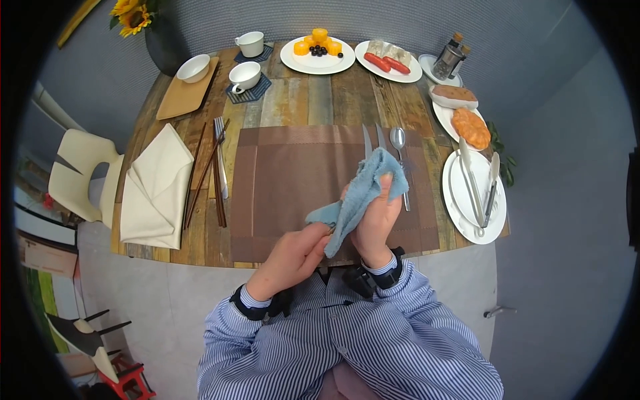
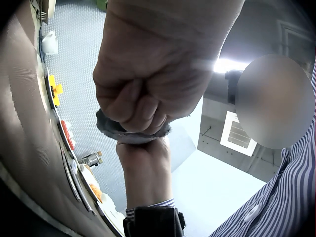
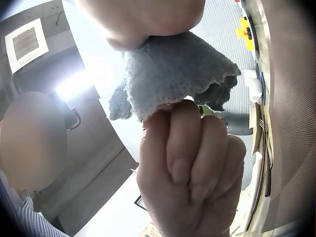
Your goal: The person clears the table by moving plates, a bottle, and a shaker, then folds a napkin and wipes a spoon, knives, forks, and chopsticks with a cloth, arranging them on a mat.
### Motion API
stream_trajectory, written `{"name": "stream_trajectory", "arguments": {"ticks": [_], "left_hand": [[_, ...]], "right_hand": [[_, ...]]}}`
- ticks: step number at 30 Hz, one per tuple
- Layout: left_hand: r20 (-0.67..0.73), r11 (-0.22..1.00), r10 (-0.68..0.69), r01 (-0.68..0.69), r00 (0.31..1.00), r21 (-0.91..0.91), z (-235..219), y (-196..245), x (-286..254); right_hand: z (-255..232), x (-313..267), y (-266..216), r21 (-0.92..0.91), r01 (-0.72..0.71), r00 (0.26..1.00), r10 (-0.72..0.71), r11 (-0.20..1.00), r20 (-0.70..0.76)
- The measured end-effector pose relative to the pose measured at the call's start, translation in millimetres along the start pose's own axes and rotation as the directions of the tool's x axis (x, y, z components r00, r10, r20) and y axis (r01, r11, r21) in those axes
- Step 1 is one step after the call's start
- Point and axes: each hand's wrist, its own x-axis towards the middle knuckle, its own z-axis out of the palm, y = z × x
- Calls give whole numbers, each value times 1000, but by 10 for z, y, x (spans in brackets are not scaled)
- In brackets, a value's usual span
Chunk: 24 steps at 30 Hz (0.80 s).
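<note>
My right hand (image 1: 377,223) grips a blue cloth (image 1: 367,190), thumb on top, the cloth bunched over the palm. My left hand (image 1: 287,260) has its fingers curled at the cloth's lower end and pinches a thin thing (image 1: 331,229) that runs into the folds. Most of it is hidden, and I cannot tell its kind. In the right wrist view, the cloth (image 3: 173,74) hangs between both hands. Both hands are above the brown placemat (image 1: 293,180). Beyond the cloth lie two knives (image 1: 367,141) and a spoon (image 1: 398,140).
Left are a folded napkin (image 1: 157,190), chopsticks (image 1: 218,180) and a fork (image 1: 221,143). Tongs (image 1: 472,187) lie on a right-hand plate (image 1: 453,210). Food plates (image 1: 297,61), cups (image 1: 245,76), a wooden tray (image 1: 177,100) with a bowl (image 1: 193,69) and a vase (image 1: 167,50) stand farther back.
</note>
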Motion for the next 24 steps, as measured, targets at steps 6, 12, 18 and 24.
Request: {"name": "stream_trajectory", "arguments": {"ticks": [6, 12, 18, 24], "left_hand": [[-2, 995, -7, 7, 1000, -96, 15, -95, -58], [-68, 977, -174, 163, 982, -136, -96, -86, -118], [-39, 969, -218, 211, 975, -129, -327, -172, -316], [-149, 983, -182, 180, 972, -30, -299, -177, -365]], "right_hand": [[70, -27, -93, 19, -52, 996, 50, 998, 78], [-2, 55, -252, -175, -8, 966, 52, 984, 253], [-80, 169, -515, -308, -8, 946, 107, 951, 307], [-157, 188, -491, -402, 359, 857, -126, 842, 500]]}}
